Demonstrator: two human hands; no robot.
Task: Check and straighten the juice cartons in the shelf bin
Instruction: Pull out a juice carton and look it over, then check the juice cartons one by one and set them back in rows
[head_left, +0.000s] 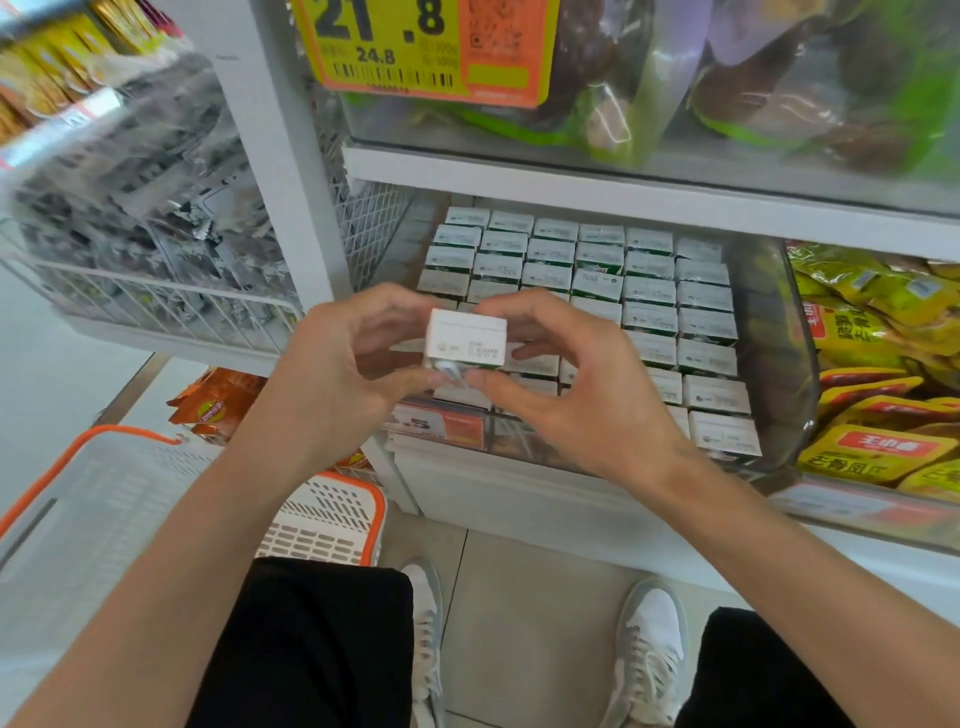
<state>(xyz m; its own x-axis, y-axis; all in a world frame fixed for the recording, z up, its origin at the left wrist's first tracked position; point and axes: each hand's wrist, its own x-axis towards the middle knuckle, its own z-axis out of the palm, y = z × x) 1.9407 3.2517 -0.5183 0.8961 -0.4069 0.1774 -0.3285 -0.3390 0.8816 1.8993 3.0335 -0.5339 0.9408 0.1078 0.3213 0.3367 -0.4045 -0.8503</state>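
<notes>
head view: left hand (337, 358) and right hand (561, 384) together pinch one carton (466, 335) above bin (768, 332).

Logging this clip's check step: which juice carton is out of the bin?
The carton pinched between the left hand and right hand, raised in front of the bin; all other cartons stand packed in rows inside it.

Above the shelf bin (769, 338), a yellow-and-orange price tag (426, 47) reads 21.8 and, smaller, 24.8; a small tag (441, 423) on the bin's front shows .5; print on the held juice carton (466, 340) is unreadable
</notes>
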